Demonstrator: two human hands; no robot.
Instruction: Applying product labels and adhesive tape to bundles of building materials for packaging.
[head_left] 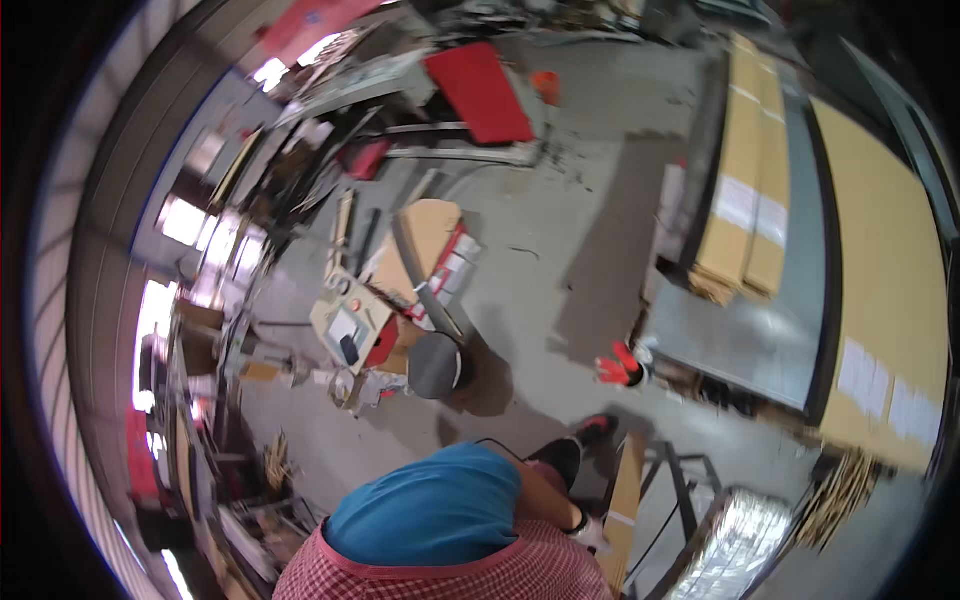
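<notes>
- Round grey stool (434, 366) ahead on your left
- Ahead right, a metal-topped bench (740, 345) bearing long tan bundles (738, 175), red glove (618, 368) near its corner
- Black metal frame (682, 495) just right of your tan strip (628, 470)
- Your gloved right hand (592, 535) is at the strip's left edge; grip, I can't tell; left hand out of view

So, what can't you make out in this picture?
In the head view:
White-gloved hand: fingers blurred, so its grip on the tan strip is unclear.
Red glove: blurred; whether anyone wears it can't be told.
Shiny silver package: near end cut off by the lower edge.
</notes>
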